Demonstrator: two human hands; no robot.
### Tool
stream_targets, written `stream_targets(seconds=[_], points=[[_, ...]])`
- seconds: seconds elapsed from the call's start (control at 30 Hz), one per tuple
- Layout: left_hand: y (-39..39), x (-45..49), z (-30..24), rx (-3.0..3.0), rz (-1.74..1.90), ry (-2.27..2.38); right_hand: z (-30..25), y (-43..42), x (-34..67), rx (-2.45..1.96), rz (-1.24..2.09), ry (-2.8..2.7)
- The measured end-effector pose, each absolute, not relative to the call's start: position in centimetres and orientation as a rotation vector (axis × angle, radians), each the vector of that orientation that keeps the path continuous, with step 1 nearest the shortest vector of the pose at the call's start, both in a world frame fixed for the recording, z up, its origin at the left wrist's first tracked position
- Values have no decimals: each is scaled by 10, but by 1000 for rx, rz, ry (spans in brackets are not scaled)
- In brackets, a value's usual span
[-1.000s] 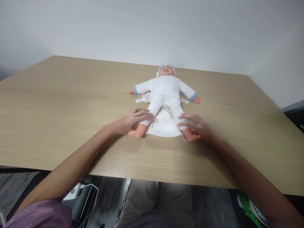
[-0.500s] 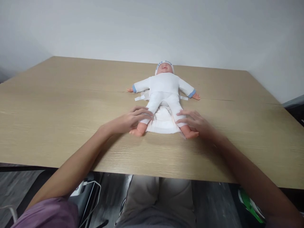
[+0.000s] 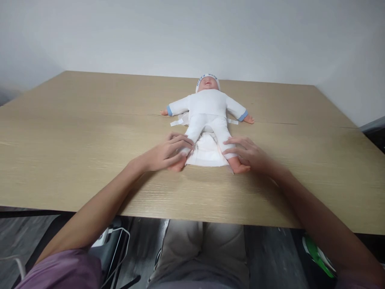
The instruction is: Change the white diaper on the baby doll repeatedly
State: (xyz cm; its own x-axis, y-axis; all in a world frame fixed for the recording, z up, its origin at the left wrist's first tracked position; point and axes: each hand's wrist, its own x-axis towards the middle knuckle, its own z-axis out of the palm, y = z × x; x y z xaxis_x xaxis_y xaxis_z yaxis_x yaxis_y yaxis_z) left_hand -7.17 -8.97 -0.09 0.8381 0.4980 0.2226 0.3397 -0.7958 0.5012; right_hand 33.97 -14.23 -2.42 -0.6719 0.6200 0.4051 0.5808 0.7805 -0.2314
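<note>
A baby doll [image 3: 207, 102] in a white outfit with blue cuffs lies on its back, head toward the wall, arms spread and legs apart. Beneath it is an unfolded white diaper [image 3: 206, 157]; its front part shows between the legs and its tabs stick out at the waist. My left hand [image 3: 170, 152] is around the doll's leg on the left, fingers over the shin and thumb by the foot, which it partly covers. The doll's other leg is held by my right hand [image 3: 248, 153], fingers across the shin; its thumb is hidden.
The wooden table [image 3: 90, 160] reaches back to a pale wall [image 3: 192, 36]. Below its near edge are my legs [image 3: 204, 245], a white socket block with a cable [image 3: 104, 237] on the left, and a green and white round object [image 3: 317, 255] on the right.
My left thumb has come down over the doll's ankle, and the foot on the left is more covered. My right hand stays on the other leg. The view has shifted slightly.
</note>
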Motion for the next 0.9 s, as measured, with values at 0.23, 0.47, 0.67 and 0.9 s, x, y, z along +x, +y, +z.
stream_targets(seconds=[0.23,0.47,0.67,0.9], points=[[-108,-50,-4,2679,553,809,-21,-140,346,-890,329,-2456],[-116,-46,-8,2733,562,884,3,-159,332,-1048,425,-2456],[-110,-44,-13,2617,689,920,-17,-180,295,-1192,-31,-2417],[-76,-27,28,2256,837,1087,6,-122,302,-1193,195,-2134]])
